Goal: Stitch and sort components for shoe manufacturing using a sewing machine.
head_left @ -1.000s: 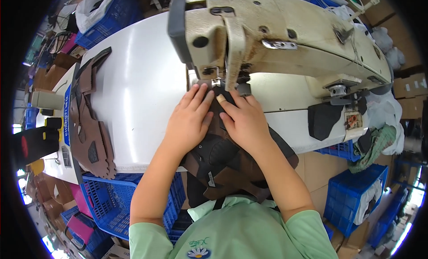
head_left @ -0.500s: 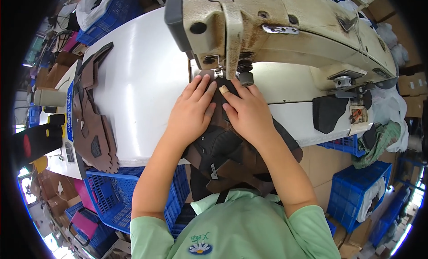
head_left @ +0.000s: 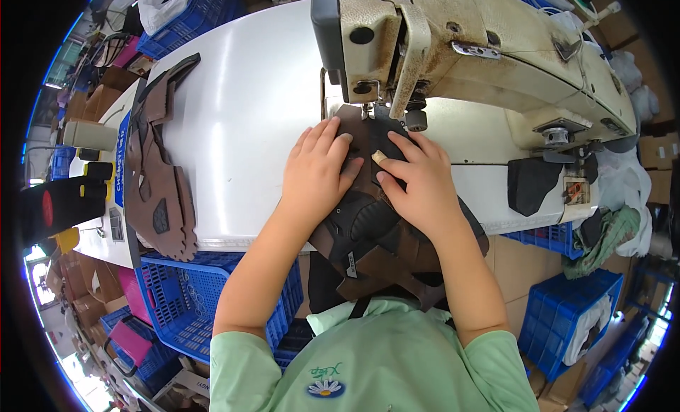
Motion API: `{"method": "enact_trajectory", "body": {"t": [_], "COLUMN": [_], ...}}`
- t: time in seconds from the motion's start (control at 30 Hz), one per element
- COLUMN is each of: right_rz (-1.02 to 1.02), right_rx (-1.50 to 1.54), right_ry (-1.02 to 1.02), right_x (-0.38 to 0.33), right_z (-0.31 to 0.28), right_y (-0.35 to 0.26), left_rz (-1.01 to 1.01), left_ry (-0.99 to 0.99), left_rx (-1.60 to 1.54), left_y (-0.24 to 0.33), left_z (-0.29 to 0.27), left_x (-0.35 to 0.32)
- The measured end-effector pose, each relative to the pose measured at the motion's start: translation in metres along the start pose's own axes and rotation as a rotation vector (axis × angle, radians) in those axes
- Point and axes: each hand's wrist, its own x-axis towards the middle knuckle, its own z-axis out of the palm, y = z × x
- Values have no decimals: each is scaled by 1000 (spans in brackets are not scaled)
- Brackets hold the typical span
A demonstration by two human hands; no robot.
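Observation:
A dark brown shoe upper [head_left: 368,231] lies under the needle of a cream industrial sewing machine [head_left: 482,51] on a white table [head_left: 241,121]. My left hand [head_left: 315,175] presses flat on the upper's left side, fingers spread toward the needle. My right hand [head_left: 418,182] presses on its right side, with a plaster on the index finger near the presser foot [head_left: 370,111]. The upper's rear part hangs over the table's front edge toward my green shirt.
A row of brown cut leather pieces [head_left: 159,171] lies along the table's left end. Blue plastic crates stand below: one at the left [head_left: 184,298], others at the right [head_left: 567,320]. A black shaped piece [head_left: 531,185] hangs at the table front, right.
The view has shifted closer to the machine. Both hands stay flat on the upper and have edged it slightly along under the needle.

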Motion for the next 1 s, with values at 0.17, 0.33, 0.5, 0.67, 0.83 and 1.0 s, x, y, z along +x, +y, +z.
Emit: {"method": "enact_trajectory", "body": {"t": [0.17,0.33,0.5,0.67,0.83,1.0], "right_rz": [26,-10,6,43,-32,-41], "right_rx": [36,60,79,107,49,50], "right_ry": [1,56,95,67,45,61], "right_x": [-3,-4,-1,-6,-15,-12], "right_z": [5,7,7,7,4,6], "right_y": [3,6,4,5,1,4], "left_rz": [-14,-3,23,-40,-78,-72], "left_ry": [-58,-28,26,59,99,101], "left_rx": [-1,-26,-35,24,-50,-88], "left_y": [7,4,0,10,6,3], "left_z": [-7,1,3,5,7,8], "left_x": [-10,-11,-7,-8,-10,-5]}}
